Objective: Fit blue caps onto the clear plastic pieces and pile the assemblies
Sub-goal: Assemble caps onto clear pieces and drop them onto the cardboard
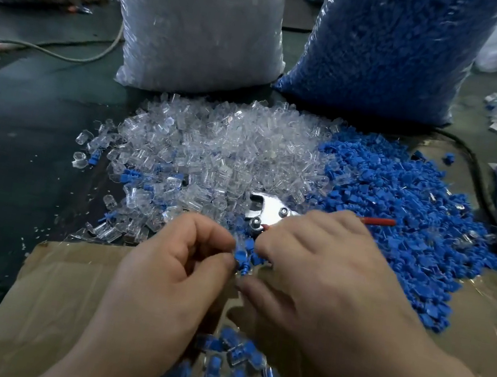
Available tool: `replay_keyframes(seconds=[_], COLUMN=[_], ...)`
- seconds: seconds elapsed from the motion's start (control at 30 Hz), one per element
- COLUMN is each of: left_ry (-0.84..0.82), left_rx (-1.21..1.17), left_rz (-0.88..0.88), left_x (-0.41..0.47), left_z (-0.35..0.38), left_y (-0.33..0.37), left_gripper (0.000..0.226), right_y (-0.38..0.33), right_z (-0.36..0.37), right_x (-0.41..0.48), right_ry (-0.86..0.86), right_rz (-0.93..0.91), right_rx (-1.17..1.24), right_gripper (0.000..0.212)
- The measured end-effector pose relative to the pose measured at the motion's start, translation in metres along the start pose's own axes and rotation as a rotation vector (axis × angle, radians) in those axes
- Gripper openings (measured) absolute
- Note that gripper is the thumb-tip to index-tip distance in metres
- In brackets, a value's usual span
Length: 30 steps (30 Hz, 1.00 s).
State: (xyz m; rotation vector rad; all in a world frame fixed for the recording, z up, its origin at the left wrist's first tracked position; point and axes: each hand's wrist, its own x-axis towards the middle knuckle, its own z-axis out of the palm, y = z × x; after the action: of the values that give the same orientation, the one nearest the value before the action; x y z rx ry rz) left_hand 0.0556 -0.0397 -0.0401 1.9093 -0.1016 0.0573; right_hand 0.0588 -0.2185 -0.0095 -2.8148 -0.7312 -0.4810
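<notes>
Surface: dark green work top (17, 149), with a brown cardboard sheet (59, 288) laid nearest the person.

1. Pile of finished assemblies (229, 372): clear shells with blue inside, on the cardboard, below and between the two wrists.
2. Left hand (167, 273): fingers curled, thumb and forefinger pinching the blue cap (242, 258) from its left side.
3. Right hand (325, 273): back of the hand up, fingers bent downward, thumb underneath, closing on the same cap from its right side.
4. Blue cap: held above the far edge of the cardboard, directly between the two sets of fingertips, so neither hand is nearer. Its long axis runs from head, farther off, to ribbed stem pointing back toward the person. A clear piece seems to lie against the head, but blur prevents certainty. Judgement: the coming push runs along this axis.
5. Metal tool (273, 209) with a red handle: just beyond the right knuckles.
6. Heap of clear pieces (215, 143): beyond the hands, left of centre.
7. Heap of blue caps (402, 207): touching it on the right.
8. Bag of clear pieces (196, 21) and bag of blue caps (389, 47): upright, farthest back.
</notes>
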Motion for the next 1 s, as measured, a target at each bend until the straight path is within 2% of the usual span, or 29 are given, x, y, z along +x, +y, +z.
replay_keyframes(seconds=[0.07, 0.13, 0.17, 0.3, 0.4, 0.5, 0.57, 0.63, 0.67, 0.7, 0.73, 0.77, 0.87, 0.9, 1.0], left_ry=[0.017, 0.021, 0.019, 0.048, -0.056, -0.117, -0.143, -0.197, -0.224, -0.244, -0.254, -0.254, -0.228, -0.244, -0.324], left_rx=[0.085, 0.126, 0.134, 0.094, 0.056, 0.013, -0.036, -0.034, -0.022, 0.002, 0.036, 0.089, 0.391, 0.498, 0.682], left_rz=[0.111, 0.167, 0.184, 0.16, 0.112, 0.137, 0.2, 0.297, 0.342, 0.371, 0.376, 0.364, 0.293, 0.258, 0.231], left_x=[-0.003, -0.006, -0.006, -0.003, 0.001, 0.0, -0.001, -0.001, -0.001, -0.001, 0.0, 0.0, 0.006, 0.008, 0.009], left_z=[0.0, -0.001, -0.002, -0.004, -0.008, -0.012, -0.014, -0.015, -0.016, -0.018, -0.02, -0.023, -0.036, -0.038, -0.037], left_y=[0.003, 0.009, 0.011, 0.011, 0.009, 0.008, 0.009, 0.011, 0.012, 0.013, 0.014, 0.014, 0.012, 0.011, 0.006], left_gripper=[0.01, 0.004, 0.009, 0.01, 0.04, 0.041, 0.033, 0.031, 0.031, 0.028, 0.025, 0.02, 0.018, 0.022, 0.03], right_y=[-0.004, -0.002, -0.001, -0.004, -0.012, -0.019, -0.023, -0.023, -0.02, -0.019, -0.016, -0.013, -0.01, -0.01, -0.009], right_z=[0.003, 0.001, 0.0, -0.004, -0.007, -0.011, -0.016, -0.022, -0.027, -0.029, -0.026, -0.023, -0.011, -0.008, -0.001], right_x=[-0.001, -0.001, -0.001, -0.001, 0.001, -0.002, -0.002, -0.001, 0.001, 0.001, 0.001, 0.0, -0.004, -0.006, -0.005], right_ry=[0.0, -0.012, -0.027, -0.059, -0.029, -0.098, -0.252, -0.412, -0.465, -0.5, -0.512, -0.489, -0.346, -0.329, -0.294], right_rz=[-0.062, -0.05, -0.039, -0.018, -0.04, 0.02, 0.236, 0.532, 0.649, 0.68, 0.679, 0.625, 0.323, 0.256, 0.208], right_rx=[0.004, 0.007, 0.018, 0.066, 0.132, 0.21, 0.507, 1.125, 1.308, 1.348, 1.289, 1.097, 0.325, 0.192, 0.089], right_gripper=[0.012, 0.006, 0.005, 0.016, 0.023, 0.024, 0.029, 0.026, 0.025, 0.027, 0.031, 0.035, 0.042, 0.04, 0.035])
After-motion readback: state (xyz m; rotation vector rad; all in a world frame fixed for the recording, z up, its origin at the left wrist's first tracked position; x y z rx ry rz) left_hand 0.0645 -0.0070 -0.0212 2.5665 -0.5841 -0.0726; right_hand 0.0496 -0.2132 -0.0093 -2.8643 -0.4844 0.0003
